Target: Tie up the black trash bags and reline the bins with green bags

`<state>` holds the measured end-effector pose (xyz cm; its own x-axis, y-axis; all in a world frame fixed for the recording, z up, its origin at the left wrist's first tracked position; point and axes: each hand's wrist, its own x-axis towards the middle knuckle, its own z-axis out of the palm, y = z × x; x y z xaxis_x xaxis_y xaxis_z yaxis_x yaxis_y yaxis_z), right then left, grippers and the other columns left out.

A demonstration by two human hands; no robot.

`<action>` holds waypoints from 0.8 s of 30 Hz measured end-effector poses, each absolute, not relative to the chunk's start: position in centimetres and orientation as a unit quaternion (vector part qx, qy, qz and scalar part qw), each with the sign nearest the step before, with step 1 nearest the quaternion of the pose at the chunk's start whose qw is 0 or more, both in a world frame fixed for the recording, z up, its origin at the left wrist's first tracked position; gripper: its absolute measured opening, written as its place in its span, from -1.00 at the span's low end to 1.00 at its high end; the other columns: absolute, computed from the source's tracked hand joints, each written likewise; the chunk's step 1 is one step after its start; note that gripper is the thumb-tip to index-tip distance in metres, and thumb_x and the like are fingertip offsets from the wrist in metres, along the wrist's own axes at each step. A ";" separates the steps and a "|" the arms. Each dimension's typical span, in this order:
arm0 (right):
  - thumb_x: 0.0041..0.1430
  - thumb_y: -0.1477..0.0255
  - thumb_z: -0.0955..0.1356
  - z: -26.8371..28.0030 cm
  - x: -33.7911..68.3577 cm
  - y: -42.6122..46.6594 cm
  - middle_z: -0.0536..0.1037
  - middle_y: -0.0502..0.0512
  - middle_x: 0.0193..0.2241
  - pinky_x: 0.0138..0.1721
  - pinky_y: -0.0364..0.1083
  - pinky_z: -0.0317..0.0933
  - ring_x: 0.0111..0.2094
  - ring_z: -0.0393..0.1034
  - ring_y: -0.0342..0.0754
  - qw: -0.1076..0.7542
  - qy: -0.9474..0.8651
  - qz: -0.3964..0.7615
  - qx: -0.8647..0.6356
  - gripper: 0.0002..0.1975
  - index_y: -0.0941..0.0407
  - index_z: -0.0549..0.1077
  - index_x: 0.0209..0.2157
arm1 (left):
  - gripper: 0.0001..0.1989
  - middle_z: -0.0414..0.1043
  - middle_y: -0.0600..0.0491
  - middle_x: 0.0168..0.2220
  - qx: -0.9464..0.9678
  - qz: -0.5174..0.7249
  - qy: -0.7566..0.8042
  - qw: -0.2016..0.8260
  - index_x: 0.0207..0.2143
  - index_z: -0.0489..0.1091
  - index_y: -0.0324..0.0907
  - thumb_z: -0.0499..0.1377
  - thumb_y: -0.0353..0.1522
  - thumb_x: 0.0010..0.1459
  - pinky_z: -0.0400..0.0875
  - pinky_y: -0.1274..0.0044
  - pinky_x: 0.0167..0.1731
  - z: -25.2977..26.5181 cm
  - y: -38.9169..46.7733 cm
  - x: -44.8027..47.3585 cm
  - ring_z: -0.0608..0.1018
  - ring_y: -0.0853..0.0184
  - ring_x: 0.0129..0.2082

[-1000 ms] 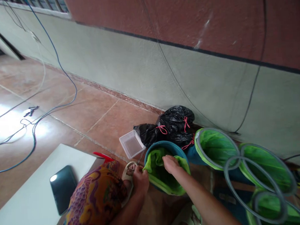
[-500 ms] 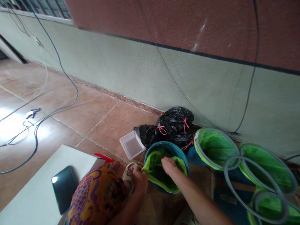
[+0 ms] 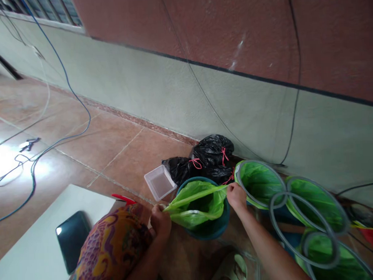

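A bright green plastic bag (image 3: 188, 197) is stretched across the mouth of a blue-teal bucket (image 3: 205, 233), its lower part inside. My left hand (image 3: 160, 220) pinches the bag's edge on the left of the bucket. On the right side my right hand (image 3: 236, 195) grips the opposite edge, pulling it taut above the rim. The bag's mouth hangs partly open between my hands. Just right of my right hand stands a bin lined with a green bag (image 3: 261, 182), with a grey ring around its top.
Tied black bags (image 3: 213, 155) and a clear plastic container (image 3: 160, 182) lie beyond the bucket. More green-lined bins (image 3: 317, 205) and a loose grey ring (image 3: 273, 231) are at right. A phone (image 3: 73, 240) rests on a white surface (image 3: 28, 256). Cables (image 3: 72, 138) cross the floor.
My right hand has come up out of the bucket and moved right, drawing the bag's edge tight. My left hand has kept its hold on the bag, and the view has shifted slightly.
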<state>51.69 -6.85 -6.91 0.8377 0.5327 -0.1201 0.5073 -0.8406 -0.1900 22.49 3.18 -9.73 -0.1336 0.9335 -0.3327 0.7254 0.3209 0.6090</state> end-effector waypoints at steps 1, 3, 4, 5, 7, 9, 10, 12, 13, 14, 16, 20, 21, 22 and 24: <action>0.24 0.46 0.16 -6.9 51.6 -6.9 0.58 0.22 -0.39 -0.29 -0.07 0.17 -0.32 0.46 0.05 0.077 -0.274 0.083 -0.955 -0.68 0.18 0.53 -0.23 | -0.90 0.35 0.08 -0.54 0.564 0.134 0.737 0.347 -0.47 0.33 -0.15 0.12 -0.52 -0.02 0.10 0.53 -0.50 -9.3 3.3 22.6 0.39 0.30 -0.53; 0.25 0.45 0.16 -6.9 51.1 -6.9 0.58 0.20 -0.40 -0.29 -0.08 0.16 -0.33 0.45 0.03 0.095 -0.293 0.087 -0.948 -0.68 0.18 0.52 -0.21 | -0.78 0.48 -0.08 -0.30 0.601 0.086 0.721 0.335 -0.24 0.41 -0.21 0.13 -0.48 0.01 0.23 0.49 -0.43 -8.1 3.6 23.1 0.50 0.18 -0.36; 0.25 0.44 0.16 -7.0 50.8 -6.9 0.59 0.19 -0.39 -0.29 -0.08 0.16 -0.33 0.45 0.03 0.105 -0.301 0.093 -0.943 -0.68 0.17 0.52 -0.21 | -0.65 0.47 -0.18 -0.12 0.633 0.063 0.707 0.308 -0.09 0.40 -0.25 0.13 -0.48 0.01 0.29 0.45 -0.35 -7.2 3.6 23.4 0.52 0.11 -0.23; 0.25 0.43 0.17 -7.1 50.6 -7.0 0.59 0.19 -0.38 -0.29 -0.09 0.16 -0.32 0.45 0.02 0.118 -0.309 0.101 -0.938 -0.69 0.15 0.52 -0.22 | -0.51 0.37 -0.26 0.06 0.669 0.044 0.690 0.273 0.04 0.34 -0.27 0.13 -0.49 0.00 0.32 0.39 -0.24 -6.4 3.6 23.8 0.49 0.04 -0.08; 0.22 0.41 0.19 -7.4 50.6 -7.3 0.59 0.16 -0.36 -0.27 -0.09 0.17 -0.30 0.46 0.01 0.151 -0.316 0.121 -0.929 -0.72 0.13 0.51 -0.26 | -0.33 0.13 -0.27 0.27 0.742 0.018 0.637 0.211 0.20 0.21 -0.24 0.14 -0.51 -0.04 0.25 0.28 -0.01 -4.7 3.5 24.9 0.34 -0.03 0.14; 0.19 0.38 0.20 -7.9 51.0 -7.7 0.60 0.15 -0.35 -0.24 -0.09 0.20 -0.28 0.46 0.01 0.204 -0.312 0.146 -0.916 -0.74 0.12 0.50 -0.29 | -0.33 0.13 -0.17 0.29 0.805 0.009 0.556 0.206 0.20 0.23 -0.16 0.15 -0.49 -0.03 0.13 0.25 0.12 -3.7 3.3 26.2 0.26 0.01 0.21; 0.17 0.35 0.21 -8.1 51.2 -7.9 0.60 0.15 -0.34 -0.23 -0.09 0.22 -0.27 0.47 0.01 0.239 -0.307 0.163 -0.907 -0.74 0.12 0.50 -0.30 | -0.39 0.20 -0.13 0.25 0.831 0.006 0.510 0.221 0.16 0.27 -0.13 0.15 -0.47 -0.01 0.11 0.27 0.14 -3.4 3.2 26.9 0.28 0.05 0.20; 0.10 0.30 0.24 -8.6 51.7 -8.2 0.60 0.14 -0.36 -0.23 -0.07 0.26 -0.29 0.47 0.02 0.313 -0.279 0.204 -0.884 -0.74 0.13 0.49 -0.33 | -0.53 0.35 -0.10 0.12 0.867 -0.001 0.430 0.250 0.05 0.37 -0.13 0.17 -0.40 0.03 0.14 0.31 0.12 -3.7 3.2 28.5 0.34 0.10 0.13; 0.06 0.26 0.26 -8.7 51.8 -8.4 0.60 0.13 -0.39 -0.25 -0.06 0.28 -0.32 0.48 0.02 0.351 -0.257 0.227 -0.871 -0.73 0.12 0.49 -0.34 | -0.60 0.41 -0.11 0.05 0.878 -0.007 0.404 0.258 -0.01 0.41 -0.14 0.18 -0.38 0.04 0.16 0.32 0.10 -4.1 3.3 29.2 0.37 0.10 0.09; 0.02 0.24 0.28 -8.7 51.9 -8.5 0.59 0.11 -0.41 -0.27 -0.06 0.30 -0.34 0.47 0.02 0.388 -0.231 0.251 -0.856 -0.73 0.12 0.48 -0.35 | -0.66 0.44 -0.11 -0.01 0.884 -0.016 0.387 0.262 -0.08 0.44 -0.15 0.19 -0.37 0.04 0.17 0.32 0.08 -4.7 3.5 29.9 0.39 0.09 0.05; -0.05 0.19 0.31 -8.5 51.7 -8.7 0.56 0.07 -0.46 -0.31 -0.06 0.33 -0.39 0.47 0.01 0.458 -0.173 0.294 -0.821 -0.70 0.11 0.45 -0.36 | -0.79 0.50 -0.11 -0.14 0.885 -0.029 0.374 0.277 -0.23 0.48 -0.15 0.18 -0.43 0.03 0.19 0.33 0.05 -5.8 4.2 31.0 0.45 0.11 -0.02; -0.10 0.09 0.34 -7.9 51.2 -9.5 0.52 0.02 -0.49 -0.40 -0.05 0.34 -0.48 0.43 -0.04 0.528 -0.100 0.353 -0.766 -0.61 0.09 0.38 -0.33 | -0.84 0.49 -0.05 -0.42 0.855 -0.008 0.393 0.338 -0.49 0.45 -0.16 0.10 -0.47 0.09 0.28 0.44 -0.13 -7.4 6.1 32.3 0.53 0.19 -0.25; -0.10 0.06 0.34 -7.8 51.2 -9.7 0.51 0.02 -0.49 -0.43 -0.05 0.34 -0.49 0.43 -0.04 0.527 -0.099 0.360 -0.763 -0.58 0.09 0.38 -0.31 | -0.83 0.46 -0.02 -0.47 0.845 0.003 0.398 0.357 -0.52 0.43 -0.16 0.10 -0.46 0.10 0.29 0.47 -0.20 -7.5 6.6 32.5 0.53 0.22 -0.30; -0.10 0.04 0.34 -7.8 51.4 -10.0 0.51 0.02 -0.49 -0.44 -0.06 0.33 -0.49 0.42 -0.04 0.523 -0.105 0.363 -0.764 -0.56 0.09 0.38 -0.30 | -0.82 0.44 0.01 -0.51 0.829 0.015 0.405 0.385 -0.54 0.42 -0.16 0.10 -0.45 0.09 0.29 0.51 -0.26 -7.5 7.1 32.7 0.52 0.25 -0.35; -0.09 0.02 0.32 -7.9 52.1 -10.4 0.51 0.03 -0.49 -0.45 -0.07 0.30 -0.47 0.42 -0.03 0.505 -0.136 0.351 -0.777 -0.54 0.10 0.41 -0.30 | -0.83 0.38 0.07 -0.57 0.766 0.047 0.431 0.474 -0.55 0.40 -0.18 0.11 -0.44 0.08 0.26 0.56 -0.39 -7.3 8.1 32.9 0.48 0.33 -0.46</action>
